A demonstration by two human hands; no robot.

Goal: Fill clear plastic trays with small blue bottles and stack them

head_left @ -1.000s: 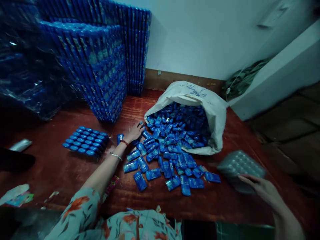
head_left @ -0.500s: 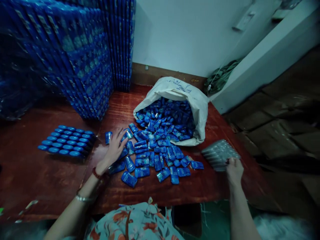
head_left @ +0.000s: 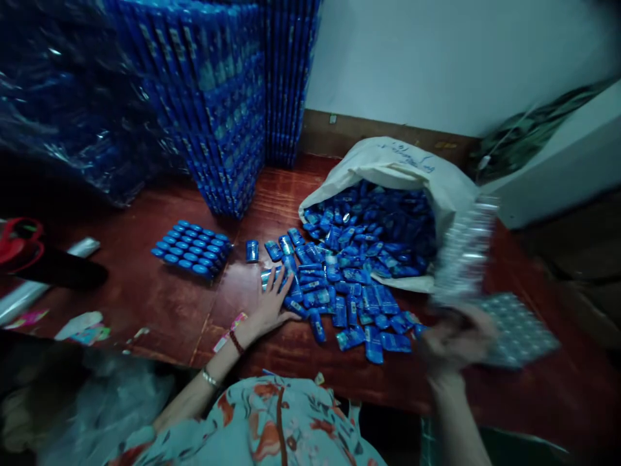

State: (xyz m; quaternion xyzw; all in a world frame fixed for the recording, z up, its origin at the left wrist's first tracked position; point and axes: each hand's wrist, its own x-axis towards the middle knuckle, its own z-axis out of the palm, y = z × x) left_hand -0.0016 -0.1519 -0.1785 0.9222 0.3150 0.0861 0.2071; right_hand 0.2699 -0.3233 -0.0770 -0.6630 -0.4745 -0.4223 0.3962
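Note:
My left hand point(head_left: 272, 305) lies with its fingers spread on the left edge of a loose heap of small blue containers point(head_left: 339, 310). The heap spills onto the table from the mouth of a white sack point(head_left: 388, 158). On the right, my right hand point(head_left: 458, 333), smeared by motion, is closed on a clear plastic tray point(head_left: 468, 249) with rows of pockets, held up on edge before the sack. Another clear tray point(head_left: 524, 330) lies on the table just right of that hand. Left of the heap, more blue containers stand upright in a neat block point(head_left: 194, 249).
Tall stacks of packed blue containers point(head_left: 228, 123) rise at the back left, beside plastic-wrapped goods point(head_left: 87, 116). A black bottle with a red lid point(head_left: 63, 262) lies at the far left near a clear roll point(head_left: 24, 301). A pink wrapper point(head_left: 230, 331) is by my left wrist.
The view has swung left. My right hand has raised a clear tray from low on the table to upright; a second tray now shows there. My left hand stays by the heap's left edge.

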